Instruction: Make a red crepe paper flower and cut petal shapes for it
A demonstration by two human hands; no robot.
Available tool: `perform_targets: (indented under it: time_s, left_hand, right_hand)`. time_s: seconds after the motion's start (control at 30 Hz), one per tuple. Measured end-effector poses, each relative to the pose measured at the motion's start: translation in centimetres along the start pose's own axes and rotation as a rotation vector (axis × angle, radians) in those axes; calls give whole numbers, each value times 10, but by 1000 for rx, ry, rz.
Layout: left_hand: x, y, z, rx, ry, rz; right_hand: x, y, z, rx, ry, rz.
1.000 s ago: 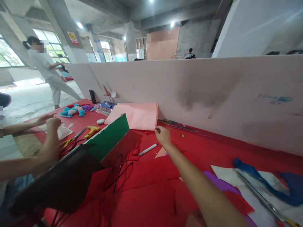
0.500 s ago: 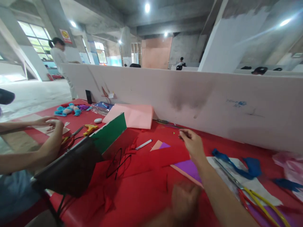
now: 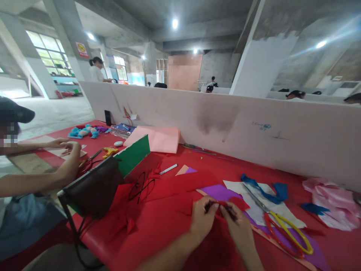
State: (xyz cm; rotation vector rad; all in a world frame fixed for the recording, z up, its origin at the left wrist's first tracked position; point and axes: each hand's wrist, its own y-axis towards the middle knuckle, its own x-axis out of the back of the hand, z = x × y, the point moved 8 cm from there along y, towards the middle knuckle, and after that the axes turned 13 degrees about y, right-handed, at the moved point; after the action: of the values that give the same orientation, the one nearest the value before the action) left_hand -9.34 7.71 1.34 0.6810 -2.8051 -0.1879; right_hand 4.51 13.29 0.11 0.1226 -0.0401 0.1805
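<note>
My left hand (image 3: 203, 221) and my right hand (image 3: 236, 226) meet low in the middle of the red table (image 3: 169, 226). Both pinch a small dark piece (image 3: 218, 204) between their fingertips; I cannot make out what it is. A red paper cutout (image 3: 237, 202) lies just beyond the fingers, on top of a purple sheet (image 3: 217, 192). Scissors with yellow and red handles (image 3: 284, 226) lie to the right of my right hand on white paper (image 3: 254, 188).
A co-worker's arms (image 3: 56, 165) rest on the table at left, beside a dark bag (image 3: 93, 188) and a green board (image 3: 132, 154). Glasses (image 3: 139, 184), a white marker (image 3: 168, 169), pink paper (image 3: 158, 138), blue fabric strips (image 3: 265, 188) and pink cloth (image 3: 329, 195) lie around. A white partition (image 3: 225, 124) runs behind.
My right hand pulled back from the pink paper at the far side to the near edge. My left hand came up and joined it, both closing on a small piece.
</note>
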Motion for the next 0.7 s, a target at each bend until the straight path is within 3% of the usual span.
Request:
perform_targets:
  time_s: [0.07, 0.13, 0.2, 0.3, 0.4, 0.57, 0.7]
  left_hand:
    - [7, 12, 1, 19, 9, -9]
    - [26, 39, 6, 66, 61, -88]
    - [51, 75, 17, 199, 290, -155]
    - [86, 135, 26, 249, 466, -237]
    - [111, 180, 41, 299, 660, -309]
    - [122, 220, 69, 377, 868, -294]
    - [122, 236, 77, 380, 959, -262]
  right_hand:
    - [4, -1, -2, 21, -23, 5]
    - [12, -1, -6, 25, -110, -26]
    - [20, -1, -11, 17, -270, -39]
    - [28, 2, -17, 14, -552, -29]
    - [36, 7, -23, 0, -761, -22]
    - [32, 6, -35, 22, -883, 46]
    - [26, -3, -25, 112, -987, -60]
